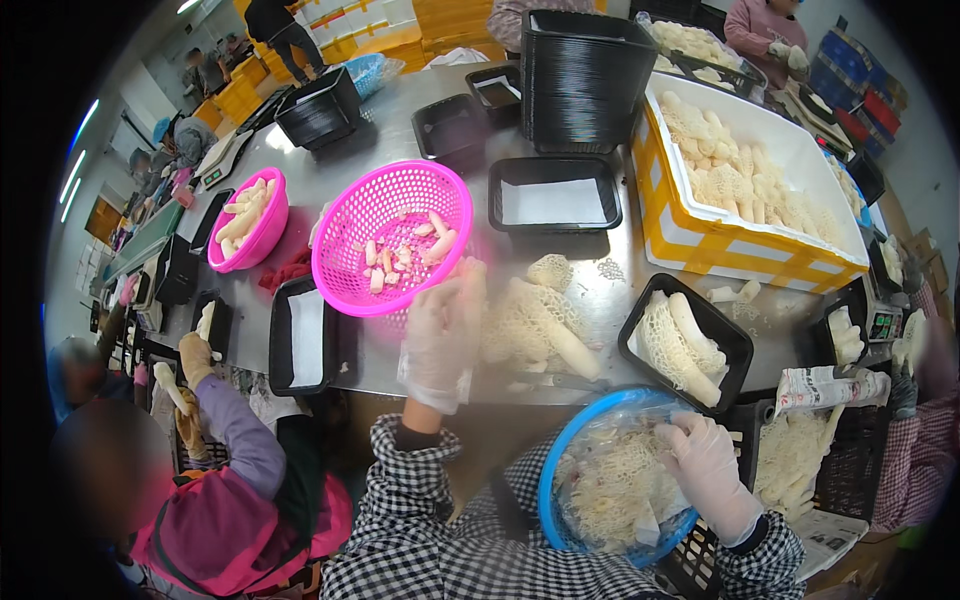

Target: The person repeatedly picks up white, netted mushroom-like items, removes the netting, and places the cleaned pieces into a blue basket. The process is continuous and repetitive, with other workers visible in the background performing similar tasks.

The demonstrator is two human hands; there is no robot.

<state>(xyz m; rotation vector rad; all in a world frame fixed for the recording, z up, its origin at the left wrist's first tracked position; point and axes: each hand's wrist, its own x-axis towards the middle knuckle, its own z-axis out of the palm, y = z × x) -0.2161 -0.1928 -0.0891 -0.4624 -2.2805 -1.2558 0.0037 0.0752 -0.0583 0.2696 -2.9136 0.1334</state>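
My left hand (442, 341), in a clear thin glove, is at the near rim of a pink plastic colander (391, 300); blur hides whether it grips anything. Cut pale stem pieces (390, 259) lie in the colander. My right hand (701, 465), also gloved, is over the right side of a blue plastic basket (551, 480) with netted mushroom scraps (619, 487) in a clear bag; its fingertips are bent, and what they hold is unclear. Between the hands, netted bamboo fungus (551, 322) lies on the steel table beside a knife (559, 381). A black tray (739, 360) holds more fungus.
A foam box (750, 259) of bamboo fungus stands at the right, near a tall stack of black trays (585, 82). Lined black trays (555, 225) (300, 337) and a smaller pink basket (262, 255) are on the table. A co-worker (225, 480) sits close at the left.
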